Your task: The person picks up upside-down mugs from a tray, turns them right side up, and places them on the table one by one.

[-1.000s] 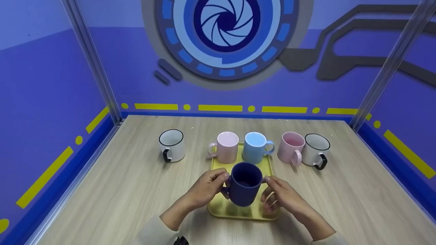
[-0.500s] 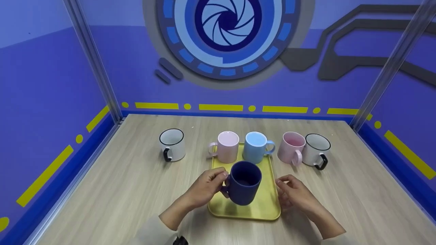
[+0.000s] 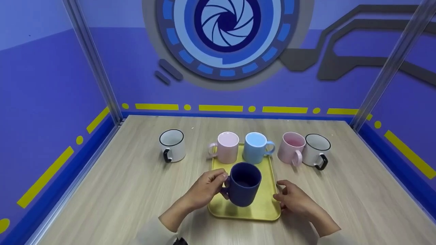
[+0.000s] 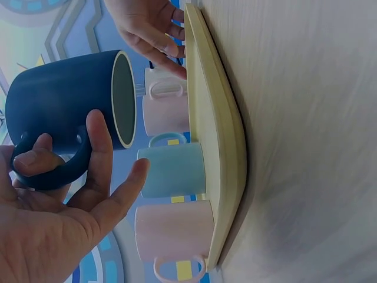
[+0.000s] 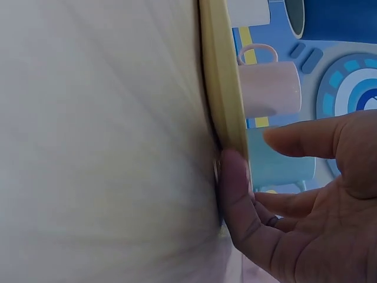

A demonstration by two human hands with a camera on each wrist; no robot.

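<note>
My left hand [image 3: 206,190] grips the handle of a dark blue mug [image 3: 244,189], held upright but slightly tilted above the front of a yellow tray [image 3: 264,209]. In the left wrist view, the blue mug [image 4: 65,94] shows a gap between it and the tray [image 4: 227,130]. At the tray's right edge is my right hand [image 3: 298,202]; in the right wrist view one finger [image 5: 235,177] lies against the tray's rim [image 5: 227,88], while another finger stands apart from it. A pink mug [image 3: 227,149] and a light blue mug [image 3: 253,149] stand side by side at the tray's back.
A white mug [image 3: 177,151] with black rim and handle stands left of the tray. Right of it, another pink mug [image 3: 287,151] stands close to a second black-rimmed white mug [image 3: 311,153]. Patterned blue panels [image 3: 224,95] enclose the wooden table [image 3: 146,177].
My right hand has left the blue mug's right side and moved right and down to the tray's edge. The left hand keeps the mug in nearly the same place.
</note>
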